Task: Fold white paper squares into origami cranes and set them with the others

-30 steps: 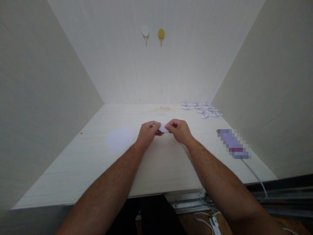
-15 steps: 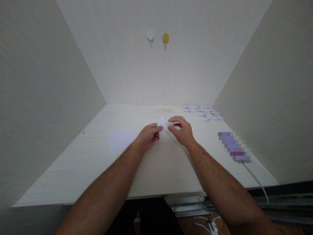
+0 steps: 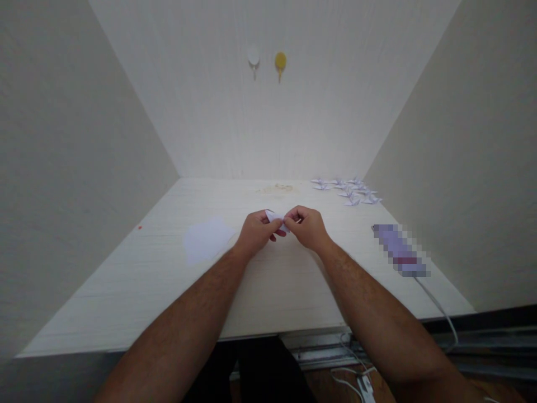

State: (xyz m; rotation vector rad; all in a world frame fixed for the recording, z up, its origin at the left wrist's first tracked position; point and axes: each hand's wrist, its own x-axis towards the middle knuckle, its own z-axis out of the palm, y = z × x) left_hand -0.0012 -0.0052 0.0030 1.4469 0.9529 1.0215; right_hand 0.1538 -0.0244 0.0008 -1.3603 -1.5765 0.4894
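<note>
My left hand [image 3: 255, 233] and my right hand [image 3: 308, 228] meet over the middle of a pale wooden desk [image 3: 260, 291]. Between their fingertips they pinch a small folded piece of pale paper [image 3: 276, 219], held just above the desk. Most of the paper is hidden by the fingers. A flat pale sheet of paper [image 3: 206, 239] lies on the desk to the left of my left hand.
Several small folded paper figures [image 3: 348, 190] lie at the back right of the desk. A blurred oblong object [image 3: 400, 249] with a white cable sits at the right edge. Two wall hooks, white [image 3: 253, 58] and yellow [image 3: 280, 61], hang on the back wall. Walls close in both sides.
Half a second ago my right hand had let go and only the left held the paper upright. Now both hands pinch it together again, lower down.
</note>
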